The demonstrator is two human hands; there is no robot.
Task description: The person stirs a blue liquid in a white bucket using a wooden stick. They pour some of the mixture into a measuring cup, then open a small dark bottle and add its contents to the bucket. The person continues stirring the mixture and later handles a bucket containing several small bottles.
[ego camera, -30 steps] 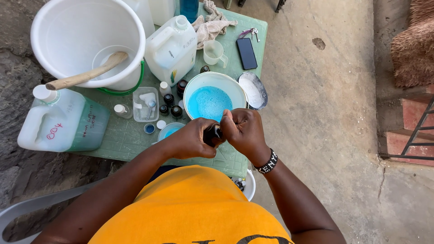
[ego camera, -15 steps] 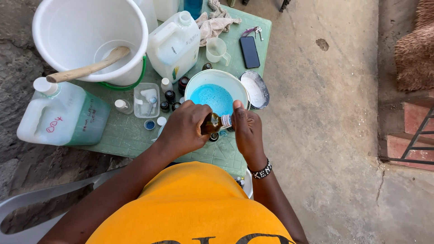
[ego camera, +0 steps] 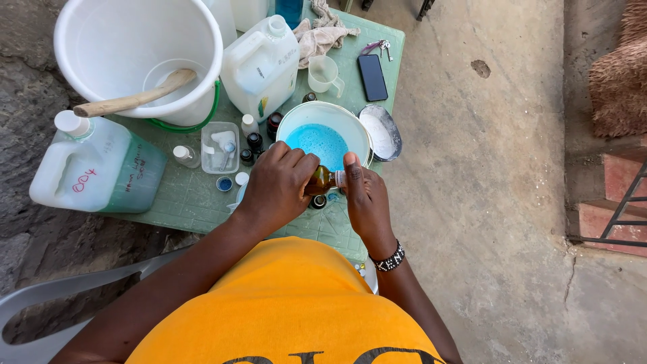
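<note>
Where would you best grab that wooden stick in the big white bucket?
Probably the bare end of the wooden stick that juts past the white bucket's rim, coming from the left. Its other end lies down inside, so only that end is free.

We wear an orange-yellow top with dark lettering, cut off by the frame, bare forearms, and what looks like a black-and-white beaded bracelet (ego camera: 389, 257) at the right wrist.

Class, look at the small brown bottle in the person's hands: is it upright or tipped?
Tipped. The brown bottle lies almost sideways between the left hand and right hand, beside the white bowl.
</note>
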